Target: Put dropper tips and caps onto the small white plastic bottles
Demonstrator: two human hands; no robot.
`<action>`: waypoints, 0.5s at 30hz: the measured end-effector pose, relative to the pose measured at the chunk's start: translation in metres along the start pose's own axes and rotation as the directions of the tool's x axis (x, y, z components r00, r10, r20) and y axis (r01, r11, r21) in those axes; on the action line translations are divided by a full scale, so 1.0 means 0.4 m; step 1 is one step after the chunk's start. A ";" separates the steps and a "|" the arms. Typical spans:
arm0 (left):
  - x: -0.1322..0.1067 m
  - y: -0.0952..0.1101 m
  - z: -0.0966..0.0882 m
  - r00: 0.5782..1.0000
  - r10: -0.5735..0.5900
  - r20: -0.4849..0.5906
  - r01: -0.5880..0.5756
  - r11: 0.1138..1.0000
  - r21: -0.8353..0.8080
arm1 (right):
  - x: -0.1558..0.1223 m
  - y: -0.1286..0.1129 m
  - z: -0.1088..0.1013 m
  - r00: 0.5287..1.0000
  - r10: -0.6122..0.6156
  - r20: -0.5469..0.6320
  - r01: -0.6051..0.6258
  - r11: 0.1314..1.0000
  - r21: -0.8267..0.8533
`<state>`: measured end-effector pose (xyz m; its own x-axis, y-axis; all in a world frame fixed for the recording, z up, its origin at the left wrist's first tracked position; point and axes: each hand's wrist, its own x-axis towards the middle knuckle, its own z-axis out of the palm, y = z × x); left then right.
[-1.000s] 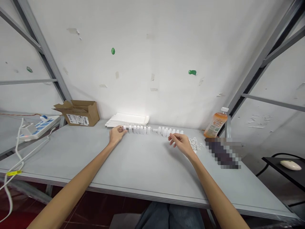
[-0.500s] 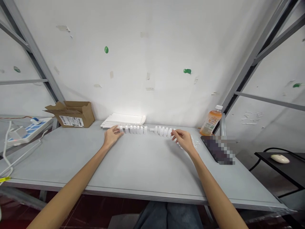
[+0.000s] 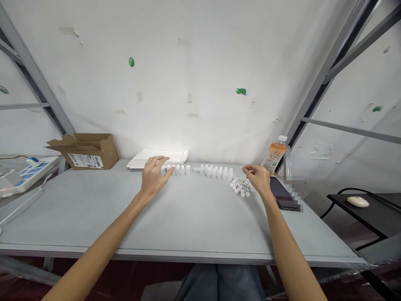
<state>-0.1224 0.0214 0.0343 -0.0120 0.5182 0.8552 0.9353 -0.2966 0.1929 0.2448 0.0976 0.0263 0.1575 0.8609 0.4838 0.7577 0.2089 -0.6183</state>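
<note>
Right hand (image 3: 258,179) has moved right along the table edge, and left hand (image 3: 153,177) has lifted off the row, fingers now spread. Far left, power strip (image 3: 29,173) on a side table; cardboard box (image 3: 86,152) at the far edge of the grey table (image 3: 188,221), stack of white sheets (image 3: 156,161) right of it. Left fingers (image 3: 156,161) open, nothing held, just above the row of small white plastic bottles (image 3: 178,170). Second row of white bottles (image 3: 216,172) further right, tangle of small white plastic pieces (image 3: 241,186) near it. Right fingers (image 3: 247,168) half curled just beside the tangle; cannot tell if pinching anything. Orange drink bottle (image 3: 274,154) far right, phone (image 3: 282,194) near it, partly blurred.
</note>
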 end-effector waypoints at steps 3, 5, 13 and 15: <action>0.064 0.065 0.046 0.974 0.107 0.199 -0.099 0.994 -0.051 | -0.001 0.000 0.000 0.999 0.014 0.040 -0.013 1.000 -0.021; 0.110 0.099 0.088 0.916 0.171 0.362 -0.157 0.985 -0.068 | -0.005 -0.007 0.003 0.998 0.010 0.064 -0.008 0.999 -0.042; 0.211 0.164 0.257 0.607 0.108 0.787 -0.182 0.983 0.005 | -0.015 -0.009 0.017 0.995 -0.014 0.102 0.027 0.991 -0.127; 0.214 0.167 0.278 0.598 0.101 0.795 -0.186 0.982 0.015 | -0.013 -0.004 0.017 0.995 -0.004 0.097 0.017 0.991 -0.136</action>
<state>-0.0216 0.1351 0.0670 0.3684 0.9177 0.1487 0.9264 -0.3757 0.0233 0.2384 0.0958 0.0206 0.0927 0.9009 0.4240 0.8394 0.1584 -0.5200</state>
